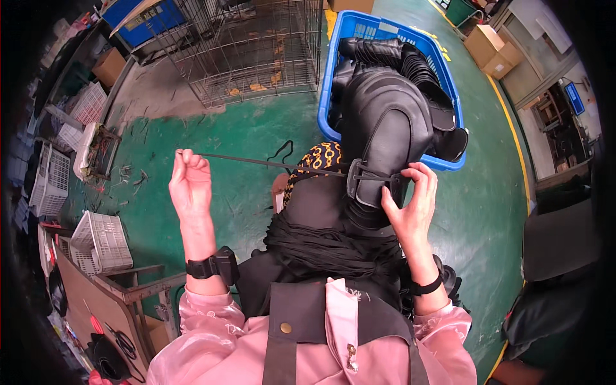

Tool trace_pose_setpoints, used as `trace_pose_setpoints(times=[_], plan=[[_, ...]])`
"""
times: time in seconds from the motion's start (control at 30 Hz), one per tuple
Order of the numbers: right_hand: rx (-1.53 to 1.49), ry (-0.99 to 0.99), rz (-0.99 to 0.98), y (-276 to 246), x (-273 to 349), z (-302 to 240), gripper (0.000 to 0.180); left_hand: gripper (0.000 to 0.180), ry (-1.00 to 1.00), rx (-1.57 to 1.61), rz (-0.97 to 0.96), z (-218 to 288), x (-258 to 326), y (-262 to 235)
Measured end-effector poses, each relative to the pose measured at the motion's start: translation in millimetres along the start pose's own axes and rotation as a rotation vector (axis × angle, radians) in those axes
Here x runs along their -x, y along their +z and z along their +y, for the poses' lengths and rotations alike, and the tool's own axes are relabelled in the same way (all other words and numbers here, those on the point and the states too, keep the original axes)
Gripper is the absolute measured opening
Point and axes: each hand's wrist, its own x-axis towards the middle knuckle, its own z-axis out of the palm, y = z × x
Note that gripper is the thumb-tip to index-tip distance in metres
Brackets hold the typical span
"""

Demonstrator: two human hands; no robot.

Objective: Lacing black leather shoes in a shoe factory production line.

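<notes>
Strap [269, 163] is stretched above the lap [311, 208], a little beyond the bunched black cords [327, 253]. My right hand [414, 202] is half open, thumb and fingers bent around the lower side of the pad [388, 122]; how firmly it grips, I cannot tell. My left hand [191, 183], fingers closed in a pinch, has hold of the strap, well apart from the pad. The strap reaches the pad's left tab [351, 180] and seems to cross toward the right one. For good work, I judge, I should steady the pad, pull evenly in line with the tabs, and let no twist enter. Behind the pad, the blue basket [327, 83] carries more black pieces [427, 70]; farther left stands the wire cage [256, 54].
</notes>
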Motion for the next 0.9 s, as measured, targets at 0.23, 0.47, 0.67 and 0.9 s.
trace_pose_setpoints(times=[0.23,0.47,0.67,0.9], plan=[[-0.049,0.058,-0.060,-10.4,5.2,-3.3,0.035,0.015,0.151,-0.318,0.092,-25.6,-7.0,57.6],[-0.302,0.213,-0.107,-18.6,18.8,2.7,0.019,0.012,-0.350,-0.907,-0.376,-111.6,53.6,136.2],[-0.910,0.704,-0.126,-17.2,27.0,25.6,0.009,0.006,0.179,-1.466,-0.842,-170.8,64.1,163.8],[-1.124,0.753,-0.113,-13.8,27.7,25.4,0.009,0.009,0.343,-1.677,-0.919,-188.1,70.9,173.4]])
